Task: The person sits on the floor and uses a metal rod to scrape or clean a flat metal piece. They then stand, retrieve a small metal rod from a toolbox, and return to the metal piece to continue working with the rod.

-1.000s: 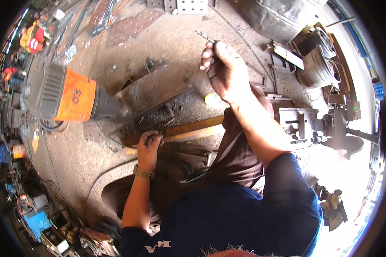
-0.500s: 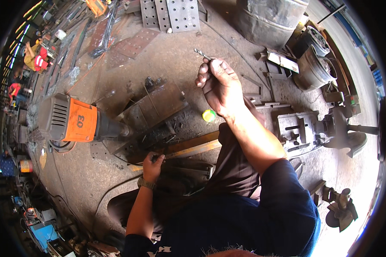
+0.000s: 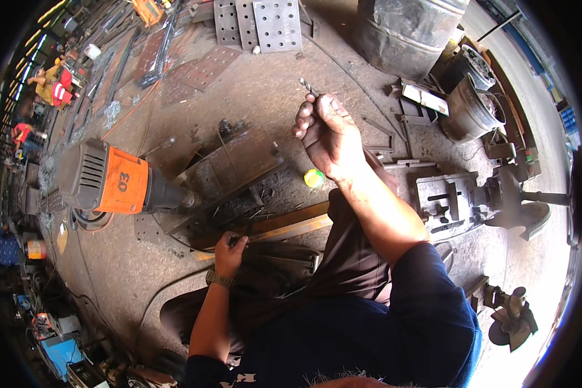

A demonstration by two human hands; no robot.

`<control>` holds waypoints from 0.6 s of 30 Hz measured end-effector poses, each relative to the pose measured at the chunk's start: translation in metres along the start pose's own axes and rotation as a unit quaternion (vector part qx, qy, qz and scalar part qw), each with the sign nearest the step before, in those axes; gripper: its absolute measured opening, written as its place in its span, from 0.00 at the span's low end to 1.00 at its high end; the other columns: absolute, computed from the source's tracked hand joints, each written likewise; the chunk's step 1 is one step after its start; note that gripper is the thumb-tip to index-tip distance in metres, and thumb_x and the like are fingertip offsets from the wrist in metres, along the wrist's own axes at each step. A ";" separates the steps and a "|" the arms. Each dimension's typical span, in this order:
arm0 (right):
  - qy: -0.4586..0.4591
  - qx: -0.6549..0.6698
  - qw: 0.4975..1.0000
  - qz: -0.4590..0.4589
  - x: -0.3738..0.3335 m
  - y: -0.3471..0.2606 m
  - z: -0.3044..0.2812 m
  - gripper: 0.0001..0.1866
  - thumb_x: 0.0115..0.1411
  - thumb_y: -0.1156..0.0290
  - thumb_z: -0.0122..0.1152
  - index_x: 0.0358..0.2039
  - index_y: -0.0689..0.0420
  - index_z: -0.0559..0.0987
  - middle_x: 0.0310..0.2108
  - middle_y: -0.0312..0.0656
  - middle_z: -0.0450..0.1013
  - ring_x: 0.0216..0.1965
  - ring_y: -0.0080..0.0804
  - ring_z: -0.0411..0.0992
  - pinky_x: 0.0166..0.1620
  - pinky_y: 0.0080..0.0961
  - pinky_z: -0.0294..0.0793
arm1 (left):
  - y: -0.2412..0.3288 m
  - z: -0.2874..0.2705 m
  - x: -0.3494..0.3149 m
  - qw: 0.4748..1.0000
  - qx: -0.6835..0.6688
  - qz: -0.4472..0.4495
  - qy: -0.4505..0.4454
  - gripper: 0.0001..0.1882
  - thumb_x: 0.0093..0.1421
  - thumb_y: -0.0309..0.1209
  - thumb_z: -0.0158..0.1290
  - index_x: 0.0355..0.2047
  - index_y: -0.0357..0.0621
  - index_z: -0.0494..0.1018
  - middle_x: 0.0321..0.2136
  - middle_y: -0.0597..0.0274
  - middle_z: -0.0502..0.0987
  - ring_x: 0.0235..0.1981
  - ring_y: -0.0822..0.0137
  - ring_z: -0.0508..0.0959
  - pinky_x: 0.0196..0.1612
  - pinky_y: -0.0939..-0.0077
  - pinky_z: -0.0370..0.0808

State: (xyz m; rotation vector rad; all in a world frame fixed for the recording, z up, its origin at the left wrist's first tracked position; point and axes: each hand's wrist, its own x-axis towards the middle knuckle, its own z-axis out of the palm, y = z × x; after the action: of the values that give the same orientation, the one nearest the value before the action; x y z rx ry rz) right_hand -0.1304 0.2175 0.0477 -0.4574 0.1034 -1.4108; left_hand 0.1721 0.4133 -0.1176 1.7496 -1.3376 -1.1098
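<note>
My right hand [image 3: 330,132] is raised in front of me, its thumb and fingers pinching a drill bit [image 3: 308,86]. The bit's fluted tip points up and to the left; its shank is hidden in my fingers. Lower and to the left, my left hand [image 3: 229,252] is closed beside the rusty steel beam [image 3: 291,227], near a dark cable. Whatever it grips is too dark to make out. An orange and black power drill [image 3: 119,180] stands left of the work, its front end towards the dark steel plate [image 3: 236,158].
A small yellow-green container [image 3: 313,178] sits on the floor below my right hand. To the right are a machine vise [image 3: 451,202] and a metal bucket [image 3: 473,110]. A large drum [image 3: 407,35] and perforated plates [image 3: 277,26] stand at the back. People [image 3: 59,90] work at far left.
The drill bit has turned slightly in my right hand, its tip now a little lower and further right. My left hand stays nearly where it was.
</note>
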 end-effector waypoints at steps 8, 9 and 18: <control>0.001 0.019 1.000 0.013 -0.001 0.003 -0.001 0.11 0.74 0.66 0.55 0.45 0.62 0.77 0.35 0.46 0.78 0.31 0.36 0.76 0.39 0.32 0.79 | -0.013 0.000 0.001 1.000 -0.018 -0.004 -0.001 0.10 0.66 0.30 0.62 0.35 0.35 0.76 0.28 0.58 0.83 0.31 0.71 0.82 0.37 0.74 0.77; 0.002 0.022 1.000 0.014 -0.001 0.003 -0.001 0.11 0.74 0.66 0.55 0.44 0.62 0.77 0.34 0.46 0.78 0.31 0.36 0.76 0.39 0.32 0.79 | -0.013 0.000 0.001 1.000 -0.025 -0.008 -0.003 0.10 0.66 0.30 0.62 0.34 0.35 0.76 0.28 0.58 0.83 0.31 0.71 0.82 0.37 0.74 0.77; 0.004 0.023 1.000 0.015 -0.002 0.002 -0.002 0.13 0.73 0.63 0.57 0.42 0.61 0.78 0.31 0.45 0.76 0.31 0.36 0.74 0.39 0.34 0.77 | -0.006 -0.001 0.000 1.000 -0.007 0.001 -0.007 0.11 0.65 0.31 0.62 0.34 0.35 0.75 0.28 0.59 0.83 0.30 0.71 0.81 0.36 0.74 0.76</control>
State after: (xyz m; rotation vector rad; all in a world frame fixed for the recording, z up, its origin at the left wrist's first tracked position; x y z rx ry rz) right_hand -0.1298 0.2188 0.0450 -0.4114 0.0843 -1.3830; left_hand 0.1753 0.4145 -0.1226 1.7328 -1.3363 -1.1287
